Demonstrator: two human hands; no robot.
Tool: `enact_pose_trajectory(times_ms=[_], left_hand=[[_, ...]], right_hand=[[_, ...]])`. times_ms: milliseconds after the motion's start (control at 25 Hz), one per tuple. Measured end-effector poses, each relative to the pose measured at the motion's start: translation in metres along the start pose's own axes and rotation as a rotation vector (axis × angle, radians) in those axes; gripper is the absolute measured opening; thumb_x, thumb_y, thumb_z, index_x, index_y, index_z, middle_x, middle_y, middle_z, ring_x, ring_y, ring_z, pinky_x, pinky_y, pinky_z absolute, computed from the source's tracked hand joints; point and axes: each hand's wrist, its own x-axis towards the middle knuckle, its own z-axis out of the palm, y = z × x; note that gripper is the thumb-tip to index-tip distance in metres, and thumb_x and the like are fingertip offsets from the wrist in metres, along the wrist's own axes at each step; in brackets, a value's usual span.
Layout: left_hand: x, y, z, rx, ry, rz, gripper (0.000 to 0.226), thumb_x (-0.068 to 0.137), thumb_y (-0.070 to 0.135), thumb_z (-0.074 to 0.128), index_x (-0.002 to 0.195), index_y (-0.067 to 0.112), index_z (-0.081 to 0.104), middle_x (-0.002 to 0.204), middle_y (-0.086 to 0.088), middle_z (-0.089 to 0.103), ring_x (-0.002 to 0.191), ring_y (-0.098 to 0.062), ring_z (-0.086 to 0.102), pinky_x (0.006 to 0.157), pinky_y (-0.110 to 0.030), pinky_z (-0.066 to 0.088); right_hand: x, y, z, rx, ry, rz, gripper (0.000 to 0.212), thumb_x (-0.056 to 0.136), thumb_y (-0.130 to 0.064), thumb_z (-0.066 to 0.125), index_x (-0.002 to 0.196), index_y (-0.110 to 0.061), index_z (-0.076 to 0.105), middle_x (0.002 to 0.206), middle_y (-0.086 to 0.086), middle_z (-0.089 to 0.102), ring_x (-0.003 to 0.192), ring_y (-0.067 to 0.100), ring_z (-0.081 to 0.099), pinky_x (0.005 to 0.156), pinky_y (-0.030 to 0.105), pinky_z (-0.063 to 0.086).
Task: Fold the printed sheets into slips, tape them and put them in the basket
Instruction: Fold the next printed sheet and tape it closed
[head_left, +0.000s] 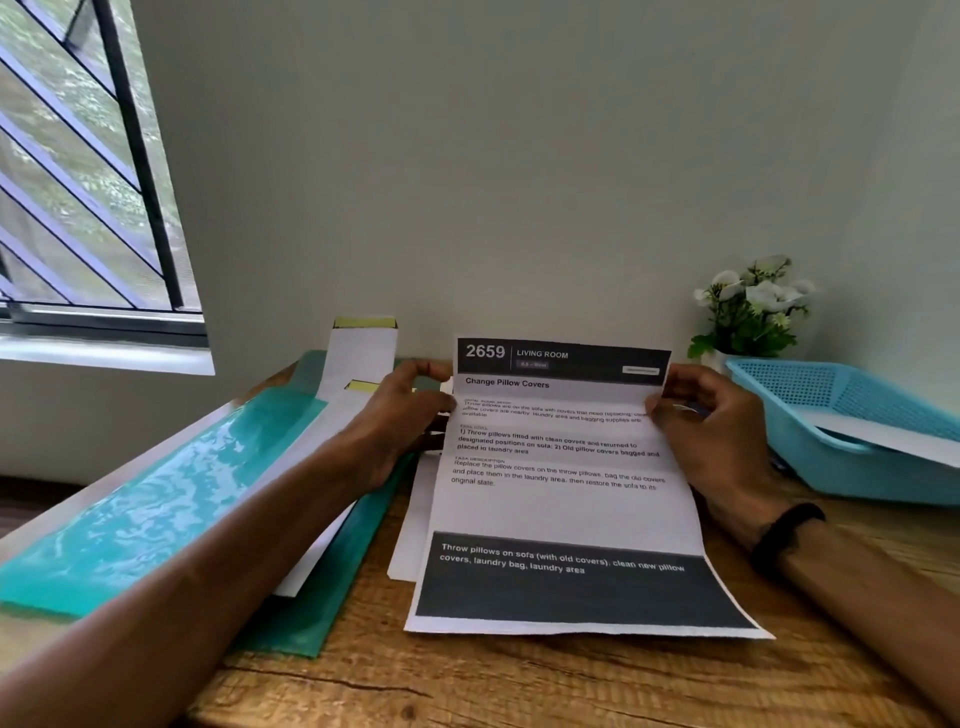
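Note:
A printed sheet (561, 499) headed "2659 Living Room, Change Pillow Covers" lies lengthwise on the wooden table (519, 680), its far end lifted off the surface. My left hand (400, 421) pinches its left edge near the top and my right hand (711, 421) pinches the right edge at the same height. More white sheets (410, 540) lie under it. The light blue basket (841, 415) stands at the right with a white paper (893, 434) resting in it. No tape is visible.
A green plastic folder (156, 499) with white papers sits at the left under my left forearm. White papers with yellow strips (363, 348) lean on the wall. A small pot of white flowers (753, 306) stands behind the basket. A window is at far left.

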Motion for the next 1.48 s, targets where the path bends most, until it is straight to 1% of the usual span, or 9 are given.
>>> enact_pose_trajectory(times_ms=[240,400,600,880,1040,1200,1280,1360,1480], left_hand=[[0.000,0.003,0.002,-0.038,0.045,0.035,0.023,0.106,0.015,0.042,0.117,0.009,0.061,0.111,-0.013,0.074,0.101,-0.032,0.072,0.076,-0.036,0.059],[0.000,0.005,0.003,-0.149,0.020,-0.053,0.040,0.106,0.047,0.040,0.112,0.014,0.062,0.110,-0.021,0.075,0.099,-0.036,0.071,0.090,-0.047,0.058],[0.003,0.003,0.005,-0.021,-0.073,-0.001,0.059,0.094,0.071,0.048,0.125,0.023,0.062,0.118,-0.015,0.073,0.109,-0.034,0.071,0.099,-0.052,0.057],[0.002,-0.002,0.002,-0.036,-0.144,0.089,0.065,0.079,0.030,0.083,0.137,0.029,0.055,0.127,-0.010,0.070,0.112,-0.032,0.071,0.094,-0.047,0.061],[0.008,-0.004,-0.003,-0.013,-0.086,0.134,0.065,0.080,0.011,0.084,0.136,0.029,0.057,0.121,-0.012,0.074,0.108,-0.029,0.073,0.088,-0.038,0.060],[0.017,-0.007,-0.010,-0.074,0.013,0.145,0.061,0.074,0.013,0.089,0.126,0.035,0.065,0.121,-0.012,0.074,0.110,-0.035,0.072,0.101,-0.052,0.057],[0.020,-0.007,-0.011,-0.083,0.038,0.149,0.067,0.058,0.027,0.098,0.117,0.045,0.069,0.129,-0.012,0.070,0.114,-0.037,0.069,0.102,-0.054,0.055],[0.022,-0.008,-0.012,-0.098,0.051,0.152,0.068,0.050,0.035,0.097,0.111,0.051,0.070,0.133,-0.012,0.067,0.115,-0.038,0.069,0.101,-0.055,0.055],[0.019,-0.006,-0.011,-0.157,0.079,0.174,0.060,0.068,0.019,0.094,0.119,0.042,0.070,0.134,-0.011,0.061,0.114,-0.035,0.068,0.100,-0.052,0.057]], right_hand=[[-0.001,-0.002,-0.001,-0.001,-0.003,0.007,0.012,0.094,-0.009,0.074,0.097,-0.020,0.075,0.098,-0.011,0.074,0.090,-0.003,0.067,0.066,0.006,0.051],[-0.003,-0.005,-0.003,0.019,-0.021,-0.006,0.015,0.094,-0.008,0.074,0.105,-0.016,0.079,0.102,-0.003,0.079,0.097,0.009,0.073,0.085,0.026,0.058],[-0.007,-0.011,-0.002,-0.020,-0.018,-0.018,0.019,0.095,-0.007,0.071,0.105,-0.020,0.080,0.102,-0.005,0.078,0.097,0.005,0.073,0.082,0.021,0.057],[-0.009,-0.015,-0.002,-0.014,-0.006,-0.010,0.022,0.093,-0.003,0.070,0.103,-0.019,0.080,0.099,-0.010,0.075,0.096,0.000,0.069,0.091,0.029,0.058],[-0.007,-0.009,-0.003,-0.015,-0.036,0.033,0.045,0.088,0.009,0.060,0.118,-0.020,0.077,0.114,-0.004,0.075,0.106,0.002,0.068,0.094,0.034,0.060],[-0.001,-0.005,0.002,0.242,-0.005,0.232,0.018,0.100,-0.037,0.063,0.107,-0.030,0.078,0.108,-0.004,0.081,0.106,0.019,0.075,0.096,0.049,0.061],[-0.001,-0.012,0.001,0.367,-0.081,0.352,0.038,0.102,-0.052,0.056,0.109,-0.022,0.077,0.103,0.000,0.082,0.099,0.022,0.078,0.089,0.046,0.061],[-0.001,-0.017,-0.002,0.380,-0.194,0.338,0.040,0.094,-0.054,0.067,0.112,-0.020,0.077,0.106,0.002,0.082,0.099,0.023,0.078,0.088,0.044,0.061],[-0.004,-0.021,-0.005,0.390,-0.395,0.283,0.042,0.081,-0.032,0.083,0.120,-0.019,0.075,0.112,0.003,0.081,0.104,0.025,0.078,0.090,0.043,0.061]])
